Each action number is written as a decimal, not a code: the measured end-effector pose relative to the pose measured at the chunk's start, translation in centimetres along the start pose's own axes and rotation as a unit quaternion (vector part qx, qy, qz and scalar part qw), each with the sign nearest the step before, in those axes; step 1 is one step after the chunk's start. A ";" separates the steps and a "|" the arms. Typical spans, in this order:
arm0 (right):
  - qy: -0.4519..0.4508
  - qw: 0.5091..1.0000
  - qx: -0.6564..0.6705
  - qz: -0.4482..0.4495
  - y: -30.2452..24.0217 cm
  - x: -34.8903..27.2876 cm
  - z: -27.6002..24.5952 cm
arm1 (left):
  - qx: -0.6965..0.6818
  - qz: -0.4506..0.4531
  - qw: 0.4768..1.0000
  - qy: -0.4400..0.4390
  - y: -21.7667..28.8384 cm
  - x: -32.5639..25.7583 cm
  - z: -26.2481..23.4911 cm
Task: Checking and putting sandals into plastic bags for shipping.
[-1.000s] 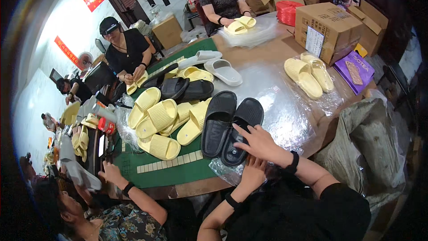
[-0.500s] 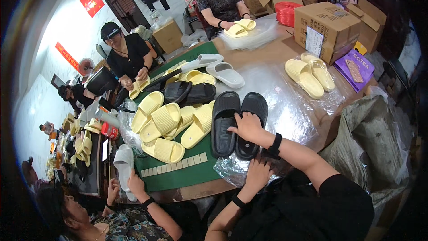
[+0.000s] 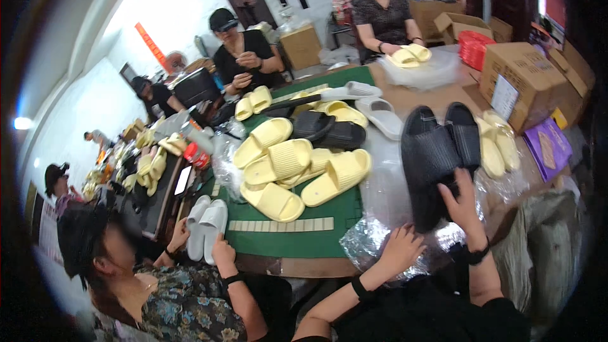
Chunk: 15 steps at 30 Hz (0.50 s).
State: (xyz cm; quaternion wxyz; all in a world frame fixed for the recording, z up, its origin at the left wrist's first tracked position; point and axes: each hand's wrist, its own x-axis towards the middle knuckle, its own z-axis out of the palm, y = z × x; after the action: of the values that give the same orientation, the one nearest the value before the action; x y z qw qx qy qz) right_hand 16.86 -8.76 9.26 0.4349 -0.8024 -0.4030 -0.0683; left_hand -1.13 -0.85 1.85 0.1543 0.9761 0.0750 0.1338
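Observation:
A pair of black ribbed slippers (image 3: 437, 158) is in front of me, tilted up over the table. My right hand (image 3: 462, 206) grips the pair near the heel end, thumb on one side. My left hand (image 3: 403, 250) lies with fingers apart on clear plastic bags (image 3: 367, 240) at the table's near edge. Left of the black pair is a pile of pale yellow slippers (image 3: 278, 159). Behind that pile lie more black slippers (image 3: 345, 134) and a grey slipper (image 3: 380, 117).
A yellow pair (image 3: 497, 142) rests on plastic at the right, beside a purple bag (image 3: 546, 145) and a cardboard box (image 3: 522, 82). A woven sack (image 3: 538, 240) hangs at the near right. At left a co-worker holds grey slippers (image 3: 206, 228); others sit across the table.
The view has swung left. The black slippers, flat on the table before, are now raised and tilted in my right hand. A co-worker at left now holds the grey slippers side by side.

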 end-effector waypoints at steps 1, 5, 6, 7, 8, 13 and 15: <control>-0.006 1.000 0.003 0.027 0.2 -0.6 -1.1 | 0.025 0.008 0.999 0.022 -0.4 0.3 -0.6; -0.041 0.995 0.067 0.065 1.5 -2.7 -3.0 | 0.071 -0.062 0.994 -0.049 -2.0 0.3 -0.9; -0.081 0.990 0.090 0.072 1.4 -3.1 -3.5 | 0.072 -0.070 0.992 -0.078 -2.7 -0.1 0.2; -0.115 0.984 0.107 0.083 1.9 -3.5 -4.0 | 0.069 -0.069 0.989 -0.107 -2.7 0.3 -0.7; -0.144 0.978 0.122 0.090 3.5 -4.3 -4.0 | 0.087 -0.073 0.979 -0.170 -2.2 0.8 -1.6; -0.230 0.922 0.287 0.124 4.3 -5.5 -4.5 | 0.103 -0.066 0.981 -0.149 -4.2 0.9 1.0; -0.244 0.866 0.416 0.133 5.3 -6.1 -4.8 | 0.063 -0.021 0.998 0.013 -4.6 0.8 0.9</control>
State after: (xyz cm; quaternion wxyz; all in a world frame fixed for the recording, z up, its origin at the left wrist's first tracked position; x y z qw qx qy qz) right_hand 17.68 -17.56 6.01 0.6212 -0.5839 -0.3765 0.3626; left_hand -0.63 3.36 -0.22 0.0944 0.9803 0.1053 0.1382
